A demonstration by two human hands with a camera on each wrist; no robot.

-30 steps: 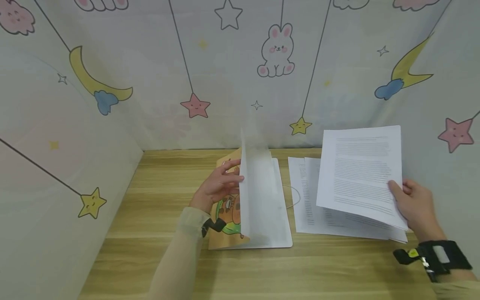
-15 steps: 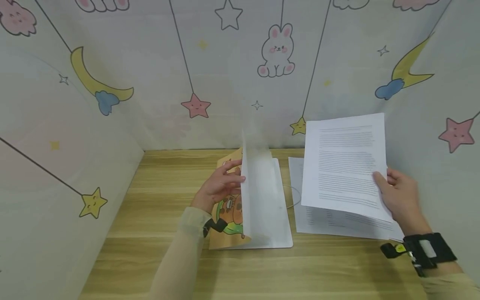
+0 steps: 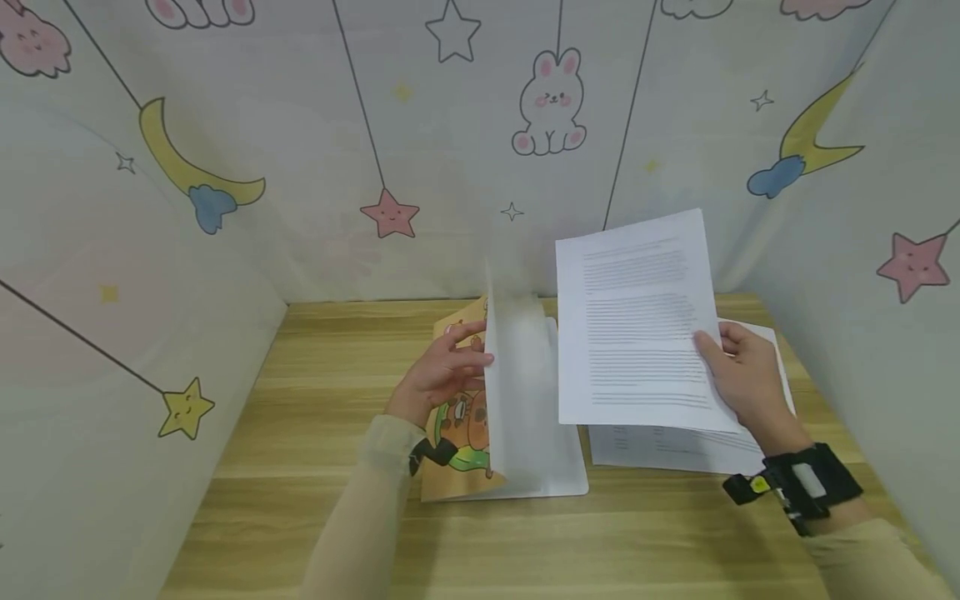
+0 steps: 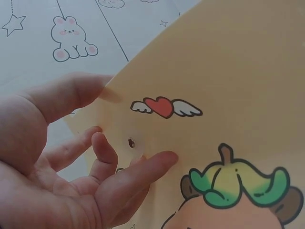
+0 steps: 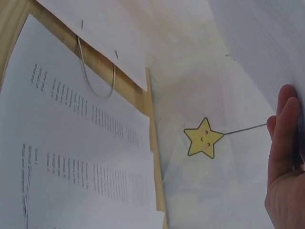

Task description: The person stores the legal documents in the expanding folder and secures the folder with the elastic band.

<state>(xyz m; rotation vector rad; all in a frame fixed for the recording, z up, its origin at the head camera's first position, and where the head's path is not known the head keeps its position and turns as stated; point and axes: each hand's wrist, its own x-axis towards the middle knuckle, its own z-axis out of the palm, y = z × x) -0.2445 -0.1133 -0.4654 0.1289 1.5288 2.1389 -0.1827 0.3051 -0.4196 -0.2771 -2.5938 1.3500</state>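
Note:
In the head view, a folder (image 3: 461, 479) with a tan cartoon cover stands partly opened on the table, its inside white. My left hand (image 3: 442, 375) holds the raised cover, with a fingertip reaching past its edge. The left wrist view has my thumb at the rim of the cover (image 4: 228, 86) and other fingers along its outer face, near a red winged heart. A sheaf of printed paper (image 3: 637, 333) is pinched by my right hand (image 3: 746, 375) at its right edge, lifted and slightly overlapping the folder's right side. How many sheets it has is unclear.
More printed sheets (image 3: 675, 450) lie on the wooden table (image 3: 525, 550) under the lifted sheaf. A thin cord loop (image 5: 97, 95) sticks out from the folder's edge. A patterned cloth (image 3: 450, 150) closes off the back and both sides.
My right hand has carried the sheaf leftward and a little up, from over the sheets on the right to the folder's edge. The left hand and the cover have hardly moved.

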